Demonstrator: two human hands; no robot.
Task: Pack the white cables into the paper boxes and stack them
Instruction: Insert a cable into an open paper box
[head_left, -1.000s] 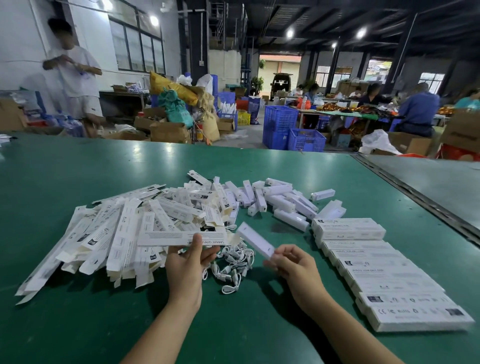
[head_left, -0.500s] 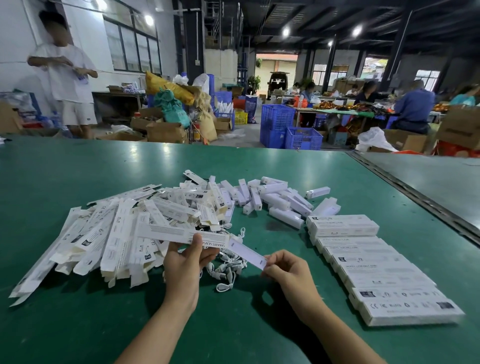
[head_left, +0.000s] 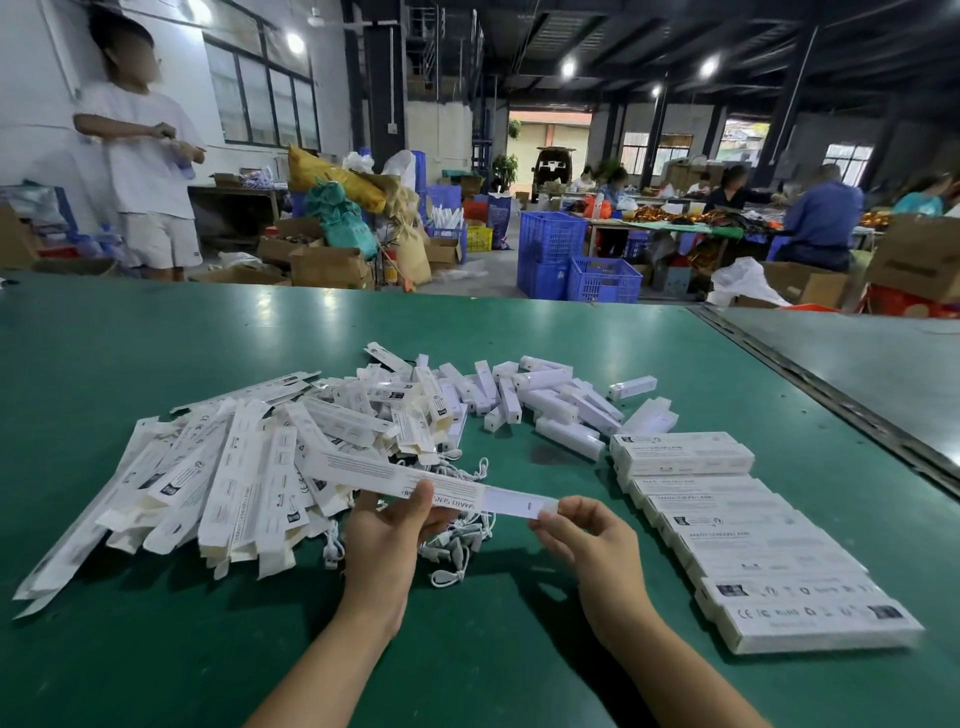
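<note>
Many flat boxes (head_left: 234, 478), loose cables (head_left: 457, 545) remain; packed boxes (head_left: 753, 551) lined at right. We see left grip (head_left: 389, 525) holding paper box (head_left: 374, 470), right grip (head_left: 587, 530) pinching insert (head_left: 519, 503).

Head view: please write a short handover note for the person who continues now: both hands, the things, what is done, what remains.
Left hand holds a long white printed paper box. Right hand pinches a slim white insert, its far end at the box's open end.
White cables lie tangled under the hands on the green table; flat boxes piled left.
Done: closed boxes in a row, right.
Left: most packing, stacking.
</note>
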